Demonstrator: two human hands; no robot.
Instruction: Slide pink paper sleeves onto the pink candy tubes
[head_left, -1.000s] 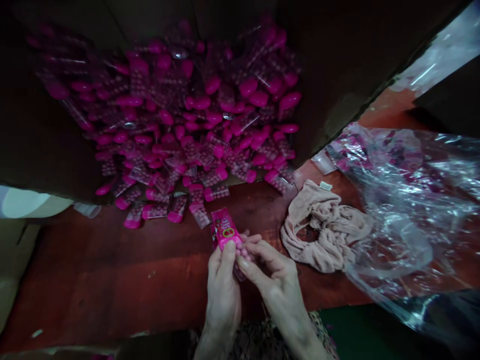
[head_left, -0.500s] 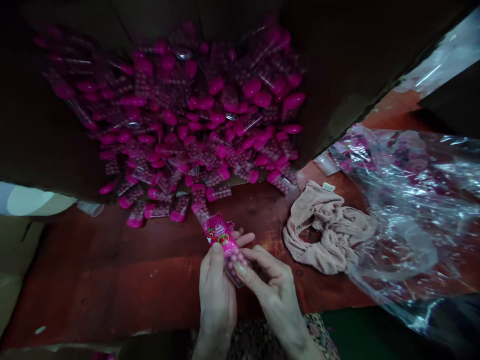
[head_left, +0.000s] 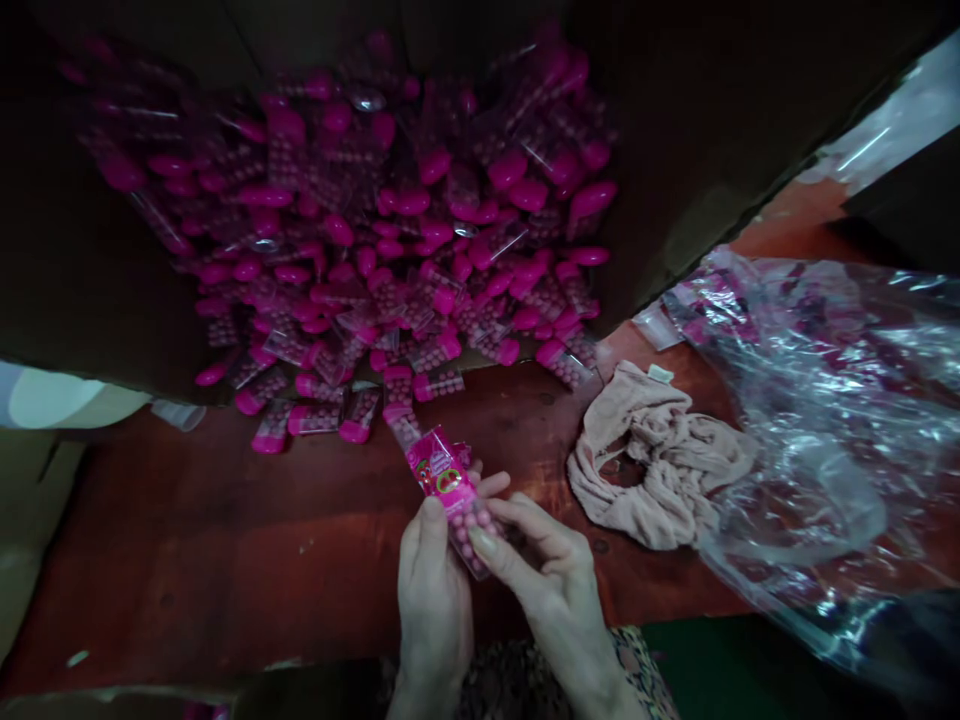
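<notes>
Between my hands is a small clear candy box [head_left: 464, 529] full of round pink candies, with a bright pink printed label [head_left: 442, 474] on its upper part. My left hand [head_left: 435, 590] grips it from the left, its thumb on the front and some fingers behind. My right hand [head_left: 551, 570] pinches the lower right side between thumb and fingers. Just beyond, a pile of similar candy boxes with pink caps [head_left: 405, 290] spills from a dark cardboard box, and several lie at its near edge. What the fingers behind the label touch is hidden.
The dark cardboard box [head_left: 675, 150] rises around the pile. On the reddish wooden table [head_left: 225, 550], a crumpled beige cloth [head_left: 652, 460] lies to the right, beside a clear plastic bag [head_left: 840, 430] with pink items inside. A small clear piece [head_left: 178, 414] rests at left.
The label lies a little flatter against the box front, and my right thumb has shifted very slightly. Both hands keep their hold on the candy box.
</notes>
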